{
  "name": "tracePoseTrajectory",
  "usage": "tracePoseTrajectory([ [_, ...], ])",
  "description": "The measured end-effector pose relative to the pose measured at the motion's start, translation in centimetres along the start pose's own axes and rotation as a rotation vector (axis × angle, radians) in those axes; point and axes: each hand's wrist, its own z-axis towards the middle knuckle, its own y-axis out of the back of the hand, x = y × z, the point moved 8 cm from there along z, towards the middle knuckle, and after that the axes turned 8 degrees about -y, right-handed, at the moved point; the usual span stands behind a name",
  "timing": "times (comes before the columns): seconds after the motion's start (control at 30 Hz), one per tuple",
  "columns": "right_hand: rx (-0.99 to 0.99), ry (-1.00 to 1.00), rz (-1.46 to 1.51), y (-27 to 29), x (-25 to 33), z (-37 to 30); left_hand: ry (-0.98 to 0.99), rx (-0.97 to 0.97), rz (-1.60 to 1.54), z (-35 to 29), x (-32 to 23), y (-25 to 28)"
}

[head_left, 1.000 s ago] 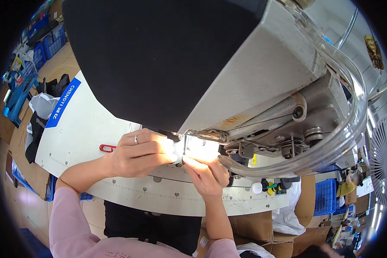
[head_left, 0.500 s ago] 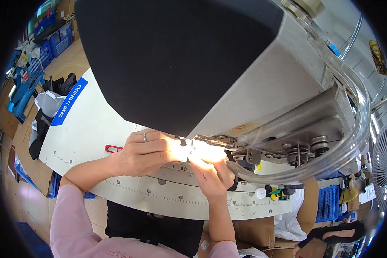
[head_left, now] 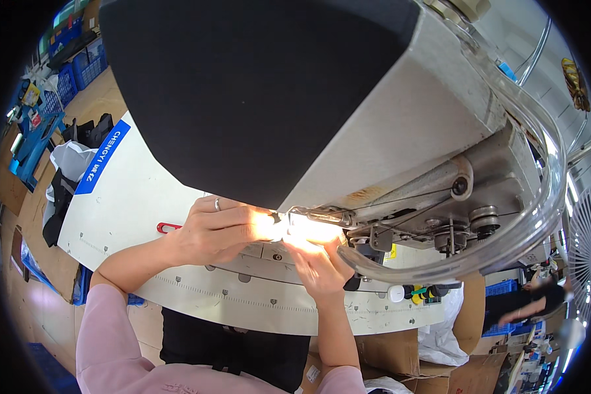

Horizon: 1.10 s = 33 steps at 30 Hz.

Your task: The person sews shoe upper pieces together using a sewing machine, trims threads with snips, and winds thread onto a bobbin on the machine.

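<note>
A large sewing machine head point(head_left: 374, 151) leans over a white table point(head_left: 128, 190), its lit needle area right above my fingers. From the left, my left hand point(head_left: 220, 226), a ring on one finger, reaches in with its fingers pressed together. My right hand point(head_left: 318, 266) comes from below with bent fingers closed under the machine's metal parts. The fingertips of both hands nearly meet in the bright lamp glare. Whatever they pinch there is washed out, so I cannot make it out. A small red-handled tool point(head_left: 168, 227) lies beside my left hand, partly hidden behind it.
A clear plastic tube point(head_left: 492, 253) curves around the machine's right side. Small spools point(head_left: 419, 294) and a white round item point(head_left: 396, 293) sit at the table's right. Cardboard boxes point(head_left: 391, 351) and a white bag point(head_left: 443, 338) stand below. Another person point(head_left: 525, 305) is at the far right.
Levers under the machine head have shifted, baring a round pivot. My hands stay at the needle area, with slight finger movement. The person at the far right has moved.
</note>
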Motion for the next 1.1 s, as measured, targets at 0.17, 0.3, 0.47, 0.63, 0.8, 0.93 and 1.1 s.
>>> tracePoseTrajectory([
  [0.17,-0.005,0.014,-0.009,-0.2,0.2,0.5,-0.033,-0.032,0.064,-0.4,0.0,0.3],
  [0.3,-0.014,0.106,-0.14,-0.7,0.7,0.9,0.049,0.044,0.058,-0.4,1.2,-0.2],
  [0.47,0.014,0.115,-0.095,-0.7,0.6,2.0,0.055,-0.082,-0.038,0.0,2.4,0.0],
  [0.63,0.058,0.059,-0.042,-1.2,-0.5,1.7,0.168,-0.125,-0.079,-0.9,3.7,-0.4],
  [0.8,0.046,-0.094,-0.075,-1.5,-3.3,-0.7,0.242,-0.086,-0.121,-2.6,5.0,-1.8],
  [0.93,0.085,-0.08,-0.133,-1.8,-4.3,-1.8,0.855,-0.237,-0.582,-6.7,8.4,-4.2],
  [1.1,0.099,-0.122,-0.037,-1.9,-3.8,-1.4,0.467,-0.164,-0.31,-4.0,5.8,-2.5],
])
